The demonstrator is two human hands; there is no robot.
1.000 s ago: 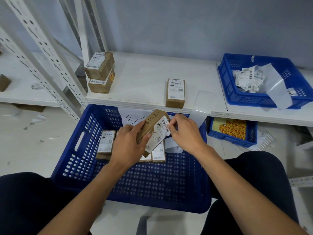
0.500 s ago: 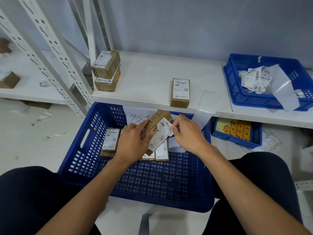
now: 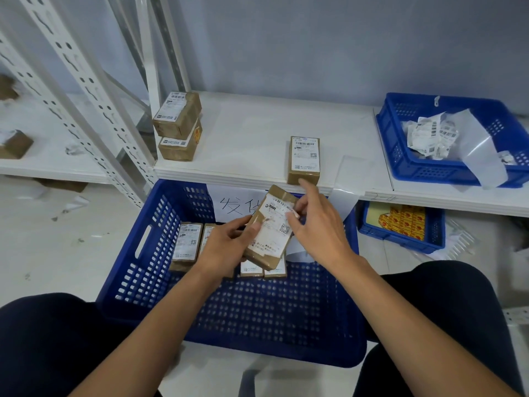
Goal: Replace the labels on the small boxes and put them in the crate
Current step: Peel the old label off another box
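The left grip (image 3: 226,247) is clasping the small box (image 3: 279,193) from its left side, with the thumb lying on the upper face and the fingers wrapping behind. The right grip (image 3: 320,236) is standing loosely open at the box's right side. Its thumb is pressing on the white label (image 3: 272,230) (which is lying flat against the upper face), and its index finger is pointing away from the person.

The box is tilting above the far half of the blue crate (image 3: 137,253), touching nothing but the two grips. Directly under the grips, labelled boxes (image 3: 252,269) are lying flat on the crate floor. Another crate box (image 3: 186,245) is lying just left of the left grip. Beyond the grips, a handwritten paper sheet (image 3: 229,203) is hanging on the crate's far wall.

Just past the right grip's index fingertip, a single shelf box (image 3: 303,159) is sitting at the front edge of the white shelf (image 3: 252,133). Far left of the grips, two stacked boxes (image 3: 177,116) are sitting beside the shelf post. Far right of the grips, a blue basket (image 3: 400,156) is holding loose crumpled labels (image 3: 432,136).
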